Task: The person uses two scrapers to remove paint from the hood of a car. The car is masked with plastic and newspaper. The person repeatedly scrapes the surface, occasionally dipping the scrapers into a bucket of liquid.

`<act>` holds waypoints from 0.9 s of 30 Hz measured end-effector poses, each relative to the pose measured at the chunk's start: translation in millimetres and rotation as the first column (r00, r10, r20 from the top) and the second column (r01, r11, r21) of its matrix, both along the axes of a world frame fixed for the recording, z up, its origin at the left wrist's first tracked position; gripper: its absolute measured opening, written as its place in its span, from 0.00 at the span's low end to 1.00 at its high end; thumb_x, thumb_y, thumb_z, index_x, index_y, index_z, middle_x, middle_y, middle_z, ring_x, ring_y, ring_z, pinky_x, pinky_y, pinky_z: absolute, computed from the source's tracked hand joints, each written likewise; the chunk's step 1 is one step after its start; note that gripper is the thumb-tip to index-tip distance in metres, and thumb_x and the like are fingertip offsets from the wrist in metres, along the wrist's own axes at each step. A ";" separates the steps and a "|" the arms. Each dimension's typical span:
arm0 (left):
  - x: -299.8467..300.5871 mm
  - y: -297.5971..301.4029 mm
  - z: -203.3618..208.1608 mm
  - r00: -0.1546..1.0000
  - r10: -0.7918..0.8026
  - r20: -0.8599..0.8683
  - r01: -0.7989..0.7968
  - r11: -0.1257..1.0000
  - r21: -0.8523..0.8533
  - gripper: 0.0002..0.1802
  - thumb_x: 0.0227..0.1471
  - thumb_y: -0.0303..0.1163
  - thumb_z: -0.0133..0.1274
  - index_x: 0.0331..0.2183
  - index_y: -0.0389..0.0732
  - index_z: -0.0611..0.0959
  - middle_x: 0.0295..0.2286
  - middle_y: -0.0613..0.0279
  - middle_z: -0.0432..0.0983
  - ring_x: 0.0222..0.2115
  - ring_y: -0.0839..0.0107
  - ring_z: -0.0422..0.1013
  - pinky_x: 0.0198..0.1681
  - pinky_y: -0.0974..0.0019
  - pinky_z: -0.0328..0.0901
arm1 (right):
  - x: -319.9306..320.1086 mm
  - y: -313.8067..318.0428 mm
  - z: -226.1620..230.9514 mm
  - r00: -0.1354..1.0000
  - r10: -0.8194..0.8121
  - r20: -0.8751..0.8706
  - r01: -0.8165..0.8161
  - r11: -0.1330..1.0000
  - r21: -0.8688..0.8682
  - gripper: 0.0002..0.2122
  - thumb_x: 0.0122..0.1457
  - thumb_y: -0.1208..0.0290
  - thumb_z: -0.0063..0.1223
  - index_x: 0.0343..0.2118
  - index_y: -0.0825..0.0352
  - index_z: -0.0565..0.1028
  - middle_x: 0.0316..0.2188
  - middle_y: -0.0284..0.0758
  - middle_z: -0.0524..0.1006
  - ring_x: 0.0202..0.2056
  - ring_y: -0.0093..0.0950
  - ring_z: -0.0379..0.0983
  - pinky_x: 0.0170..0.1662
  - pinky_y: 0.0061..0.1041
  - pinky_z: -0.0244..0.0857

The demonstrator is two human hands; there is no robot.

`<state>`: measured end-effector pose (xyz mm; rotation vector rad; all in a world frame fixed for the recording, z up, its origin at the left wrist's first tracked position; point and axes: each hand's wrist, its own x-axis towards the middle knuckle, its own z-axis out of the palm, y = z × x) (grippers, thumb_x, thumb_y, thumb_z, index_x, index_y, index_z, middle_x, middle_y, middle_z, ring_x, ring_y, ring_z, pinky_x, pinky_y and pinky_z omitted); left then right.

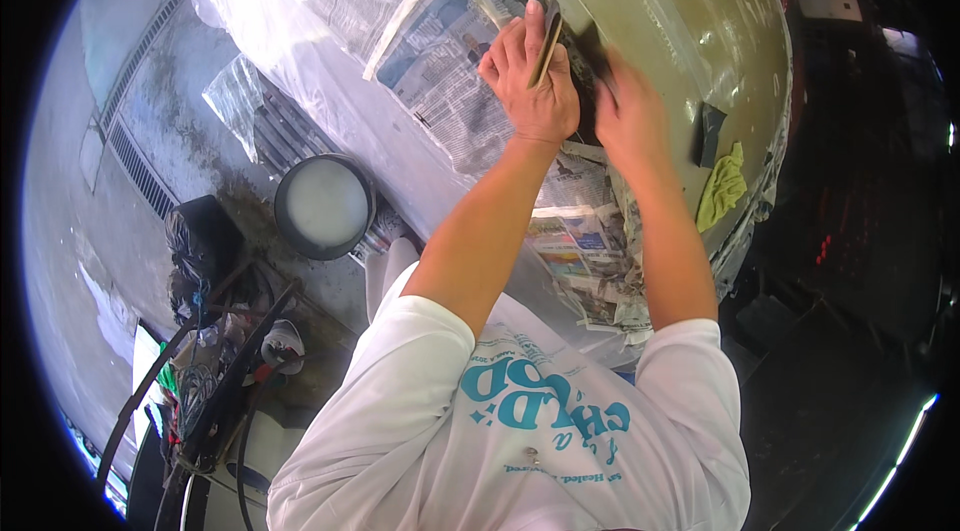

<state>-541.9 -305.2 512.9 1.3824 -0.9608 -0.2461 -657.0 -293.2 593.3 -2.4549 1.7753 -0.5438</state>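
Some parts are blurred, hidden or cut off.
The right hand [632, 116] is blurred, so what is touched by its fingertips cannot be told. Part of the thin flat piece [546, 46] is hidden by the left hand [540, 113]. The white T-shirt [620, 466] is cut off by the lower edge. Some newspaper [450, 106] is covered by the left arm [485, 221]. The red spots [823, 250] at the far right are too small to tell.

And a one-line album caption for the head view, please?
Left hand holding a thin flat piece, right hand blurred by a glossy tan panel and newspaper sheets.
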 end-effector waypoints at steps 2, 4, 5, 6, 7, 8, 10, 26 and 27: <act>2.4 1.1 1.2 0.999 0.022 0.042 -0.022 1.000 0.001 0.30 0.74 0.46 0.42 0.67 0.37 0.72 0.53 0.56 0.77 0.58 0.56 0.68 0.63 0.53 0.50 | -37.5 37.7 2.5 1.000 -0.027 -0.012 0.028 0.999 0.025 0.22 0.65 0.71 0.60 0.62 0.64 0.75 0.44 0.50 0.82 0.42 0.53 0.81 0.45 0.48 0.76; 4.3 3.0 0.7 0.998 0.026 0.064 -0.027 1.000 0.007 0.30 0.75 0.46 0.42 0.67 0.38 0.73 0.53 0.56 0.77 0.58 0.56 0.69 0.63 0.53 0.50 | -55.6 60.4 3.9 0.999 -0.037 -0.010 0.038 0.999 0.033 0.22 0.65 0.73 0.60 0.62 0.64 0.75 0.46 0.50 0.82 0.44 0.53 0.81 0.47 0.46 0.76; 4.5 1.4 1.4 0.997 0.031 0.068 -0.032 0.999 0.011 0.30 0.74 0.46 0.42 0.67 0.38 0.73 0.54 0.57 0.77 0.58 0.56 0.69 0.63 0.53 0.50 | -59.9 66.4 4.5 0.999 -0.039 -0.008 0.039 0.999 0.029 0.23 0.64 0.73 0.60 0.63 0.64 0.75 0.47 0.50 0.82 0.44 0.53 0.81 0.48 0.45 0.76; 4.7 -1.0 2.2 0.997 0.037 0.072 -0.039 0.999 0.015 0.30 0.74 0.45 0.42 0.67 0.38 0.73 0.54 0.57 0.77 0.58 0.57 0.69 0.63 0.53 0.50 | -61.8 68.1 4.5 0.999 -0.040 -0.006 0.040 0.999 0.026 0.23 0.64 0.74 0.61 0.63 0.64 0.75 0.48 0.51 0.82 0.45 0.52 0.81 0.48 0.44 0.76; 1.9 1.4 2.8 0.997 0.027 0.079 -0.029 0.999 0.023 0.30 0.74 0.45 0.43 0.67 0.38 0.73 0.54 0.57 0.77 0.58 0.57 0.69 0.63 0.53 0.50 | -52.6 65.0 5.6 0.998 -0.065 0.011 0.064 0.997 0.046 0.23 0.64 0.74 0.61 0.63 0.64 0.75 0.49 0.51 0.82 0.45 0.52 0.81 0.49 0.43 0.76; 0.6 1.3 2.6 0.997 0.017 0.070 -0.018 1.000 0.025 0.30 0.74 0.45 0.42 0.68 0.40 0.72 0.53 0.57 0.77 0.58 0.55 0.68 0.62 0.51 0.50 | -31.6 49.1 7.3 0.996 -0.085 0.033 0.083 0.995 0.064 0.23 0.64 0.74 0.61 0.63 0.64 0.75 0.49 0.51 0.82 0.46 0.51 0.82 0.49 0.42 0.76; -2.7 -0.3 2.1 0.999 -0.003 0.046 0.002 1.000 0.026 0.30 0.73 0.44 0.42 0.70 0.44 0.70 0.53 0.56 0.76 0.59 0.51 0.67 0.62 0.45 0.49 | -17.5 28.2 1.3 0.981 -0.095 0.166 0.079 0.992 0.102 0.23 0.64 0.74 0.61 0.63 0.65 0.76 0.48 0.50 0.82 0.45 0.48 0.82 0.50 0.40 0.75; -1.6 1.4 2.8 0.998 -0.015 0.069 0.011 0.998 0.059 0.31 0.74 0.45 0.40 0.71 0.43 0.69 0.52 0.57 0.76 0.60 0.53 0.66 0.63 0.47 0.48 | -26.8 29.6 17.4 0.999 0.008 0.042 -0.012 0.994 0.106 0.16 0.62 0.65 0.67 0.54 0.56 0.84 0.37 0.37 0.79 0.35 0.38 0.80 0.40 0.37 0.74; -1.2 1.6 1.6 0.997 -0.012 0.072 0.007 0.998 0.060 0.31 0.74 0.44 0.41 0.71 0.43 0.68 0.52 0.57 0.76 0.59 0.53 0.67 0.63 0.47 0.49 | -22.6 28.1 18.6 0.999 0.032 0.001 -0.032 0.993 0.117 0.16 0.62 0.65 0.68 0.53 0.55 0.84 0.38 0.37 0.79 0.35 0.39 0.80 0.40 0.38 0.74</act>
